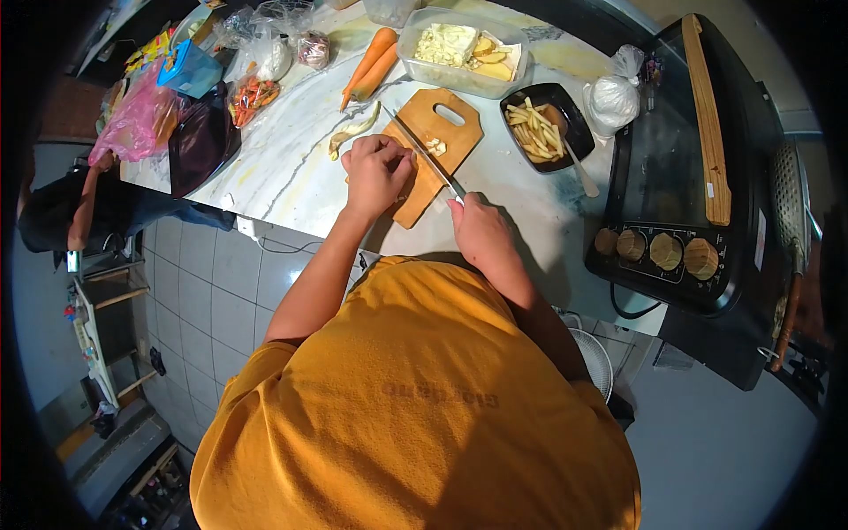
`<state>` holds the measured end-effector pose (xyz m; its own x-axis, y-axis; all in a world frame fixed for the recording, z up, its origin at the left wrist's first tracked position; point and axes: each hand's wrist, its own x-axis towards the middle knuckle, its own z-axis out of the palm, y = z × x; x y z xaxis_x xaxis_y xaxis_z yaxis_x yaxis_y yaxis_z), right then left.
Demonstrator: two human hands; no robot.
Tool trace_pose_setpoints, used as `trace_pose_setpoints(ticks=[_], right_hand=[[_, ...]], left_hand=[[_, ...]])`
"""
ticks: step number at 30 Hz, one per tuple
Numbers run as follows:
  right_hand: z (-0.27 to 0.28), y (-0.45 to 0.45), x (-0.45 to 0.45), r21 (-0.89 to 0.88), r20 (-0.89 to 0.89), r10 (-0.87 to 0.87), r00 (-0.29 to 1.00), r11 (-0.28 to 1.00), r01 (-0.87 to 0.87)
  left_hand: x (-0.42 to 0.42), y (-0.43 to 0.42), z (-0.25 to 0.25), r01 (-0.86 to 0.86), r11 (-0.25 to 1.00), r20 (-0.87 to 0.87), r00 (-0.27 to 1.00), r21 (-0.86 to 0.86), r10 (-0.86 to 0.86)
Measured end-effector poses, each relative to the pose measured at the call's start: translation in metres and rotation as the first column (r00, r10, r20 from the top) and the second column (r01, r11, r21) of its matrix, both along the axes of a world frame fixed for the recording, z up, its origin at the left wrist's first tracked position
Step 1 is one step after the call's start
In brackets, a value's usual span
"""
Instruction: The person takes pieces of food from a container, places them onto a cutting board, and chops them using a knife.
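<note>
A wooden cutting board (pixel 461 140) lies on the marble counter in front of me. My right hand (pixel 482 231) is closed round the handle of a knife (pixel 422 151), whose blade runs up and left across the board. Just left of the blade, my left hand (pixel 378 173) has its fingers bent together over the board; what they hold, if anything, is hidden. Small pale chopped pieces (pixel 435 147) lie on the board right of the blade. A long pale yellowish piece (pixel 352 132) rests on the counter beyond my left hand.
Two carrots (pixel 371 66), a plastic container of cut food (pixel 464 87), a black bowl of cut sticks (pixel 536 132) with a spoon, and bagged white powder (pixel 612 102) stand around the board. A black oven (pixel 680 177) is at right. Another person's arm (pixel 84 208) shows at far left.
</note>
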<state>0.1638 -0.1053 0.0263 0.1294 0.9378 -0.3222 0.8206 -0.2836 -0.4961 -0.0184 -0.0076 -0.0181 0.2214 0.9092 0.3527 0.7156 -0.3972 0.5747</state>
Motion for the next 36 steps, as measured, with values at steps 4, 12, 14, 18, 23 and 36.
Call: trace_pose_setpoints(ticks=[4,12,14,18,23,36], right_hand=[[0.007,-0.004,0.003,-0.057,0.01,-0.011,1.0,0.998,0.012],[-0.002,-0.011,0.008,0.071,-0.006,-0.031,0.999,0.997,0.032],[-0.002,-0.011,0.008,0.076,-0.009,-0.026,1.0,0.997,0.027],[0.006,-0.012,0.008,0.081,-0.037,-0.004,0.999,0.997,0.007],[0.004,-0.011,0.005,0.081,-0.059,0.027,0.998,0.996,-0.022],[0.004,-0.006,0.0,-0.016,-0.011,0.041,0.999,0.999,-0.041]], left_hand=[[-0.004,0.001,-0.004,-0.037,0.999,-0.017,0.999,-0.003,0.037],[-0.003,-0.001,0.006,0.038,0.995,0.034,0.999,-0.089,-0.035],[-0.002,-0.002,0.011,0.076,0.994,0.029,0.997,-0.082,-0.074],[-0.012,-0.001,0.009,0.094,0.991,0.058,0.994,-0.098,-0.088],[-0.019,-0.002,0.013,0.094,0.988,-0.029,0.995,-0.123,-0.099],[-0.02,-0.001,0.008,0.091,0.988,0.002,0.996,-0.122,-0.092]])
